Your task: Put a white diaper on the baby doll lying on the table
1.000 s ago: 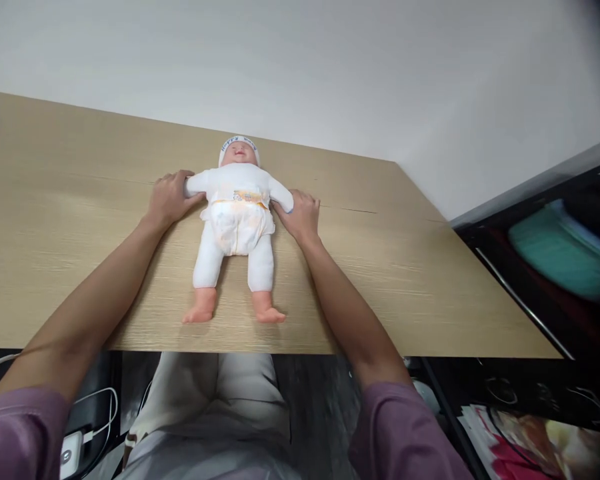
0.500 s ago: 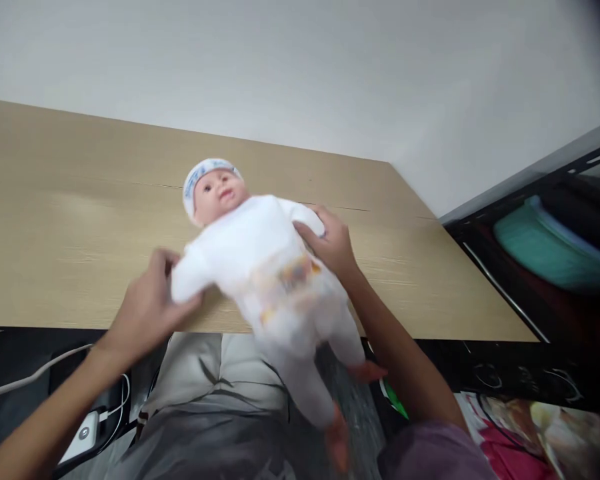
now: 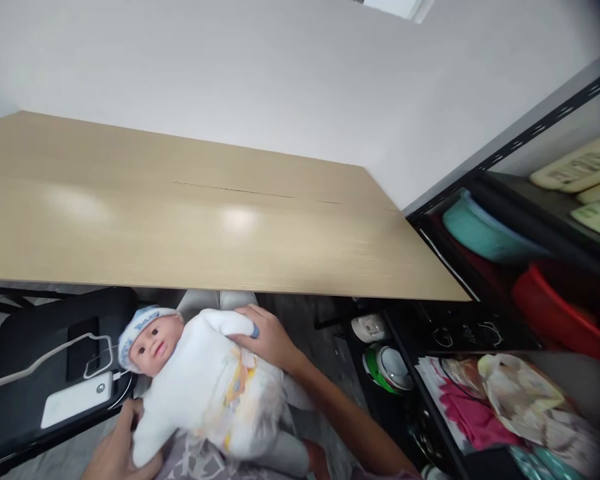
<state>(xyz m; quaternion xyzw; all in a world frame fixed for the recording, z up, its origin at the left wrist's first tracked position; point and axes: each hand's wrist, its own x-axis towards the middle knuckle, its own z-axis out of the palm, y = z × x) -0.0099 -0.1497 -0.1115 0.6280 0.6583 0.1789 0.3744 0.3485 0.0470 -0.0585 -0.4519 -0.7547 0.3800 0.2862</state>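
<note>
A baby doll (image 3: pixel 205 373) in a white outfit and diaper lies face up across my lap, in front of the table's near edge. Its blue-and-white cap (image 3: pixel 143 325) points left and its feet point to the lower right. My left hand (image 3: pixel 125 443) is wrapped round the doll's sleeved arm at the bottom left. Across the other arm lies my right hand (image 3: pixel 267 337), its fingers closed round the sleeve near the cuff. The front of the diaper shows a colourful print.
The wooden table (image 3: pixel 230 233) stands ahead against a white wall. On the left, a black chair (image 3: pixel 25 347) bears a white power bank (image 3: pixel 77 400) with a cable. At right, a shelf holds a teal basin (image 3: pixel 485 230), a red basin (image 3: pixel 560 310) and cloths; cans (image 3: pixel 393 367) stand below.
Both hands have brought the doll from over the table down and toward me onto my lap. The view has shifted, showing more of the chair and the shelf.
</note>
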